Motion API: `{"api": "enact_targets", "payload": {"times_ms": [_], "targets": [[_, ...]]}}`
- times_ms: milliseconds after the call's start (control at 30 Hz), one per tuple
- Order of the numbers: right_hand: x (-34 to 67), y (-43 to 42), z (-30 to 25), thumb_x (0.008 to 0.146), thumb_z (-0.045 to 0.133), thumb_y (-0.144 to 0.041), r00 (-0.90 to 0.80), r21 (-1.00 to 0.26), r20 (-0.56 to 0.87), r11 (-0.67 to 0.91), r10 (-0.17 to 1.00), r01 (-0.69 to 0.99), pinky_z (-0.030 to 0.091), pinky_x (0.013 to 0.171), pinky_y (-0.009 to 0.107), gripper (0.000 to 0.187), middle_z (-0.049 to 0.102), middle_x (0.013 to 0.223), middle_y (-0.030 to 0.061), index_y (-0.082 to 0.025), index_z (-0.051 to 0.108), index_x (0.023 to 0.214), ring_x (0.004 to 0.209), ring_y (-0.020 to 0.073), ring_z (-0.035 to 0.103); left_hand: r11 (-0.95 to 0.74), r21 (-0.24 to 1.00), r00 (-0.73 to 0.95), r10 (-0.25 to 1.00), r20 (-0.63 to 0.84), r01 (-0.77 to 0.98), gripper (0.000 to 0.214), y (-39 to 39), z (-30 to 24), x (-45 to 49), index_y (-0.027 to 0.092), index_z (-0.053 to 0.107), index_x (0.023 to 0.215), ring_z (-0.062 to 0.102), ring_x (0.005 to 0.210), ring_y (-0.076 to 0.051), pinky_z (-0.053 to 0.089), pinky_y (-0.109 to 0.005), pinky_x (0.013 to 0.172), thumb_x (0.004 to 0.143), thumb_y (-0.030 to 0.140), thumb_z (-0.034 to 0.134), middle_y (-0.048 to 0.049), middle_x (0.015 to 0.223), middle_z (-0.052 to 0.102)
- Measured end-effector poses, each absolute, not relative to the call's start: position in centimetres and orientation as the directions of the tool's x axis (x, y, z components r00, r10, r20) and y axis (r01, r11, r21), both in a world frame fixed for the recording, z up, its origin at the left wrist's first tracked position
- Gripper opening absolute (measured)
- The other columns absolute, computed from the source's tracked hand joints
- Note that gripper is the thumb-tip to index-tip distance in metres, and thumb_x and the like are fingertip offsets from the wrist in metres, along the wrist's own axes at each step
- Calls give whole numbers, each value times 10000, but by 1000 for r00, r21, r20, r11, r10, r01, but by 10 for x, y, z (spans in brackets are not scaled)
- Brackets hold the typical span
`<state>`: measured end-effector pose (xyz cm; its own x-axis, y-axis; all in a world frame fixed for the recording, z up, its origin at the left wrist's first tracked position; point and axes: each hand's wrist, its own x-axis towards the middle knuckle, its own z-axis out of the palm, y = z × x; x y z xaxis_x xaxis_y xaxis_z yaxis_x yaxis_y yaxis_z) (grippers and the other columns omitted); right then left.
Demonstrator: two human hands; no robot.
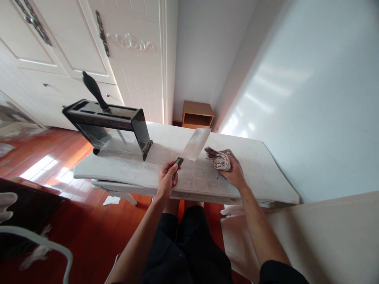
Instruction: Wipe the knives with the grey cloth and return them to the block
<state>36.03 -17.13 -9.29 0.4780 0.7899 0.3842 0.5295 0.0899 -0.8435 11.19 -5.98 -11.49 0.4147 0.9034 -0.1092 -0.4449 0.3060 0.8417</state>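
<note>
My left hand [168,178] is closed round the dark handle of a kitchen cleaver [196,144]. Its broad, shiny blade points away from me, to the upper right above the white table. In my right hand [235,173] is a rolled, grey-brown and white cloth [220,159], gripped at its right side. A small gap separates the cloth from the blade. To the left on the table stands a black slotted knife holder [139,124]. From its top rises the black handle of another knife [95,90], with a narrow blade below the slots.
The white table [251,157] has a smudged top and sits directly in front of my legs. Beyond it are a small wooden cabinet [198,112] and a white wardrobe [136,75]. A pale wall [319,102] borders the right. White paper [111,200] lies on the red-brown floor.
</note>
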Motion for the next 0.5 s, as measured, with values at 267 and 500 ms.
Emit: {"api": "enact_targets", "payload": {"times_ms": [267,500], "targets": [[306,-180,-83,654,838,-262,587,-930,346,188,732,315,537,901,364,458,736,1001,41,-196,671,1075,910,212,680,477,760,563,807,-179,-442,347,-48,-107,109,170,513,854,324,334,15,167,-122,279,699,373,747,41,751,599],[272,-165,-85,694,737,-182,258,-750,471,229,843,620,531,901,360,493,703,1115,83,-194,613,1172,1009,242,665,568,717,634,739,-228,-404,381,-41,-105,110,157,497,822,338,349,8,160,-116,277,657,348,783,22,731,603]]}}
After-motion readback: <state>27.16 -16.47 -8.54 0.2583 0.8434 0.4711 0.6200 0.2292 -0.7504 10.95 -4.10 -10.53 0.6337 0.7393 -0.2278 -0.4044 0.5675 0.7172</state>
